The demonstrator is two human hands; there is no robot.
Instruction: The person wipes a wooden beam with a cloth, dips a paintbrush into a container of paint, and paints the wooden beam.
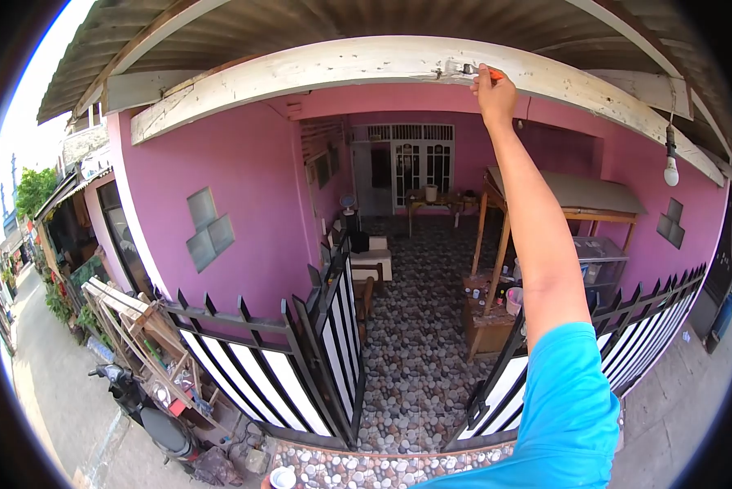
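Observation:
My right hand (497, 99) is raised overhead, its fingers closed round the orange handle of a paintbrush (494, 74). The brush's tip lies against the face of a long whitish beam (341, 61), where a greyish, rough patch (454, 68) shows beside the bristles. Down at the bottom edge, a small white cup (283, 477) is held in my left hand (265, 482), of which only bits of the fingers show. White stuff appears inside the cup; what it is I cannot make out.
Black spiked gates (345, 342) stand open before a pebble-patterned floor (415, 326). A light bulb (671, 169) hangs under the beam at right. Lower left are a motorbike (166, 432) and a wooden frame (138, 326). A roofed wooden stall (565, 194) stands inside.

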